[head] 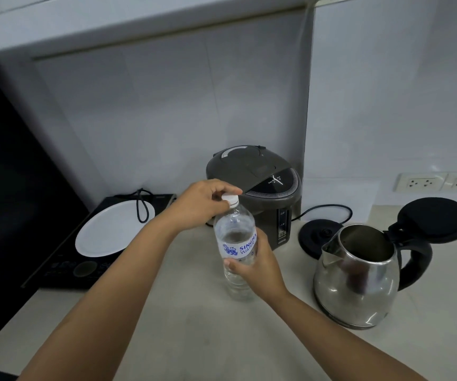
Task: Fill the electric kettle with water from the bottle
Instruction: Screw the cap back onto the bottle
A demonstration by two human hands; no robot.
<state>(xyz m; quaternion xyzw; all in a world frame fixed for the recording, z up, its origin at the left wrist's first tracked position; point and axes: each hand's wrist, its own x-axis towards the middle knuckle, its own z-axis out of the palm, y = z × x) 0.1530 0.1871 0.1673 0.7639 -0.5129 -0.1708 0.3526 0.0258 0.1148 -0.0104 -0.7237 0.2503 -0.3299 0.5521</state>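
Head view: the water bottle (236, 243) stands upright on the pale counter (194, 325), its long axis vertical, the white cap (230, 199) at the top and pointing up. It sits near the middle of the counter, with water visible through the clear plastic (the blue label faces the camera). The right hand (255, 266) is wrapped around the bottle's lower body, gripping it. The left hand (204, 202) is closed over the cap, fingers pinching it from above. Just right of the bottle stands the steel electric kettle (356, 279), off its round black base (318, 237), its lid (434, 220) hinged open and its spout aimed left. Behind the bottle is a dark hot-water dispenser (257, 177). Far left, a white plate (113, 229) lies on a black induction cooktop (65, 268).
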